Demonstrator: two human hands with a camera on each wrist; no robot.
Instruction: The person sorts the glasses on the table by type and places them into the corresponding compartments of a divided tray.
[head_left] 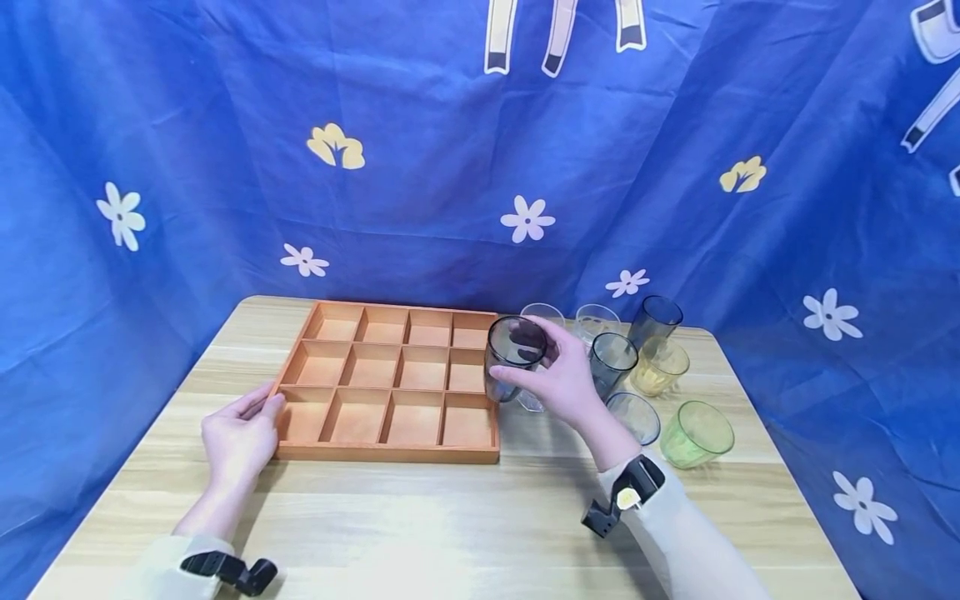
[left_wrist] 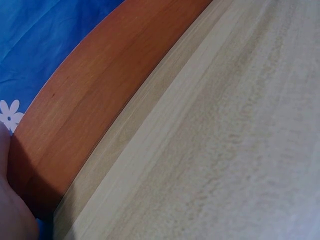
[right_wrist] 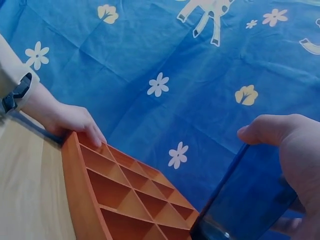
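Observation:
A wooden divided tray (head_left: 386, 452) with rows of square compartments lies on the table, and the compartments I can see into hold nothing. My left hand (head_left: 238, 437) grips its left side near the front corner, the thumb over the rim. In the left wrist view the tray's outer side (left_wrist: 95, 105) fills the upper left, with a bit of that hand at the edge. My right hand (head_left: 558, 379) holds a dark grey drinking glass (head_left: 496, 357), roughly upright, at the tray's right edge. The right wrist view shows this glass (right_wrist: 247, 192) between thumb and fingers.
Right of the tray stand more glasses: a dark grey one (head_left: 612, 358), a taller dark one (head_left: 658, 315), a yellow one (head_left: 660, 373), a green one (head_left: 697, 437) and several clear ones (head_left: 633, 421). Blue patterned cloth (head_left: 420, 183) surrounds the wooden table (head_left: 360, 517) at back and sides.

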